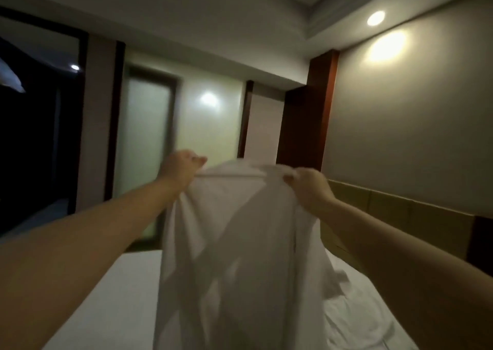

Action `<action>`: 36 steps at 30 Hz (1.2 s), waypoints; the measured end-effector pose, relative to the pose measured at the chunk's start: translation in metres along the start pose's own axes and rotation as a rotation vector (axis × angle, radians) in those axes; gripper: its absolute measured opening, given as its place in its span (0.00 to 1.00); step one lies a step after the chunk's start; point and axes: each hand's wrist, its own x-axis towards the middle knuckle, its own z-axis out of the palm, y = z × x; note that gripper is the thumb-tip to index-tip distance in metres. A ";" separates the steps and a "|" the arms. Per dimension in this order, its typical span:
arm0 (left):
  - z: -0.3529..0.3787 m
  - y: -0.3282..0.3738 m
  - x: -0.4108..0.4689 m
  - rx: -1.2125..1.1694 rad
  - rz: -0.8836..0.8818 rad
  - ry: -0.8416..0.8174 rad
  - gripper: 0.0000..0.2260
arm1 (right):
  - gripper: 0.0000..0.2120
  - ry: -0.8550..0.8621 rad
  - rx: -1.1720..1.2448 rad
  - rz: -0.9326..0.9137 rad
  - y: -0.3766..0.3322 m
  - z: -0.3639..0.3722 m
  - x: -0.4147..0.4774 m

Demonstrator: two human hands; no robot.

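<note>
A white cloth point(240, 243), like a sheet or pillowcase, hangs lifted in front of me over the bed point(120, 304). My left hand point(181, 166) pinches its upper left edge. My right hand point(308, 185) grips its upper right edge with curled fingers. Both arms are stretched forward and the top edge runs taut between the hands. The cloth drapes down to the mattress and hides the middle of the bed.
A padded headboard point(394, 216) lines the right wall. Crumpled white bedding point(357, 309) lies at the right of the bed. Ahead stand a frosted glass door point(146, 141) and a wooden column point(306, 120). A dark opening point(34, 136) is at the left.
</note>
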 end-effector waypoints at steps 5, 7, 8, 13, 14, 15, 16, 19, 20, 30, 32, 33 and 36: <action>-0.033 0.039 0.011 -0.135 0.266 0.199 0.14 | 0.08 0.340 0.578 -0.042 -0.016 -0.019 0.010; -0.003 -0.005 -0.029 0.206 0.228 0.001 0.16 | 0.10 -0.055 -0.040 -0.070 0.015 0.024 -0.022; 0.006 -0.020 -0.041 0.244 0.093 -0.081 0.14 | 0.12 -0.178 -0.292 -0.111 0.029 0.036 -0.029; 0.001 0.029 0.000 -0.212 0.002 0.165 0.10 | 0.11 0.270 0.195 -0.095 0.013 -0.023 -0.014; -0.003 0.038 0.006 -0.287 0.032 0.158 0.09 | 0.10 0.266 0.267 -0.108 0.017 -0.031 -0.014; -0.003 0.040 0.005 -0.293 0.060 0.113 0.08 | 0.08 0.176 0.258 -0.101 0.023 -0.032 -0.017; 0.001 0.037 -0.003 -0.238 0.069 0.040 0.08 | 0.08 0.034 0.203 -0.074 0.031 -0.027 -0.022; 0.021 0.012 -0.024 -0.082 0.059 -0.063 0.08 | 0.08 -0.271 0.099 0.024 0.050 -0.015 -0.019; 0.022 0.007 -0.024 -0.109 0.038 -0.037 0.09 | 0.08 -0.242 0.136 0.008 0.049 -0.016 -0.016; 0.025 0.003 -0.032 -0.850 -0.266 -0.345 0.09 | 0.10 -0.050 0.284 0.101 0.061 0.018 0.002; 0.034 0.003 -0.037 -0.943 -0.307 -0.299 0.12 | 0.12 -0.039 0.343 0.160 0.074 0.029 -0.002; 0.038 0.002 -0.039 -0.951 -0.318 -0.265 0.13 | 0.13 -0.043 0.364 0.175 0.079 0.033 -0.003; 0.047 0.000 -0.039 -0.922 -0.339 -0.169 0.18 | 0.13 -0.040 0.372 0.170 0.090 0.042 -0.002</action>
